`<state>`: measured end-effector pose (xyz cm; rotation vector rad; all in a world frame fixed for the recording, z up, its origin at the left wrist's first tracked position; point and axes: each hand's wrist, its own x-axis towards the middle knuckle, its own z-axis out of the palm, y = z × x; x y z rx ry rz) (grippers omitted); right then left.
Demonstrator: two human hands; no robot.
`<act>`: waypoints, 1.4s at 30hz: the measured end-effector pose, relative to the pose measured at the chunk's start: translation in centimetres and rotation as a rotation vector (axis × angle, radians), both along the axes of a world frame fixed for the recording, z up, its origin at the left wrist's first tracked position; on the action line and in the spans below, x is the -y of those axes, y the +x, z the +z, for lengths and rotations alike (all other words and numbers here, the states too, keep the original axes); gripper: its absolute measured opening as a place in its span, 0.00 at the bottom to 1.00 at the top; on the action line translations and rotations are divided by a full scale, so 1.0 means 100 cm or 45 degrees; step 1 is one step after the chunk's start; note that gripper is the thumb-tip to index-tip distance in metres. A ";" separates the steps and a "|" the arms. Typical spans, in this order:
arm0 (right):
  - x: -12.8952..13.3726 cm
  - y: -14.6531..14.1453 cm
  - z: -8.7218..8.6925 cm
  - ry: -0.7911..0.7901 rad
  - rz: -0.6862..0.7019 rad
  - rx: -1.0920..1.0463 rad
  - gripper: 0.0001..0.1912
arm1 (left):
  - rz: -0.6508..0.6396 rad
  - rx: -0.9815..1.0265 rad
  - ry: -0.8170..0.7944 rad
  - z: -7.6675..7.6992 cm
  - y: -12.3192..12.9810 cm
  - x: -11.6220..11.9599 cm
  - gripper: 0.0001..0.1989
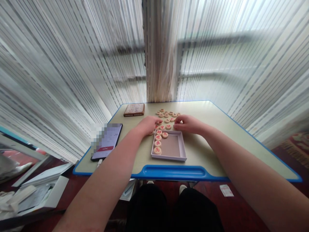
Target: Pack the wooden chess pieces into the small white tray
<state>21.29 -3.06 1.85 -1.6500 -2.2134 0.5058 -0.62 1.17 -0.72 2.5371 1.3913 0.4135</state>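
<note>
My left hand [150, 124] reaches to the left side of a loose cluster of round wooden Chinese chess pieces [166, 115], its bent fingertips on one piece [159, 122]. On the right side of the cluster, my right hand [187, 123] has thumb and fingers curled round a piece [175, 127], mostly hidden by the fingers. Between my forearms sits a shallow, lidless white box [182, 149]. Inside it, several red-lettered pieces [157, 143] form a column down the left wall, and one more piece [165, 135] lies beside the column's top.
A patterned brown box [134, 110] lies at the table's back left. Near the left edge is a phone [107, 141] with a cable plugged in. The table [231, 145] has a blue rim and a front groove. Striped curtains [159, 51] hang behind.
</note>
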 end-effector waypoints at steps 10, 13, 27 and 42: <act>0.024 -0.015 0.017 -0.546 0.169 -0.746 0.04 | 0.023 -0.017 0.065 0.003 -0.002 -0.002 0.15; 0.028 -0.021 0.017 -0.541 0.148 -0.723 0.06 | 0.007 0.019 0.126 0.002 -0.002 -0.003 0.15; 0.024 -0.022 0.004 -0.173 0.149 -0.394 0.11 | 0.045 0.105 0.178 0.007 0.001 0.002 0.13; 0.032 -0.030 0.001 -0.020 0.225 -0.318 0.03 | -0.034 -0.005 0.222 0.006 0.002 0.000 0.13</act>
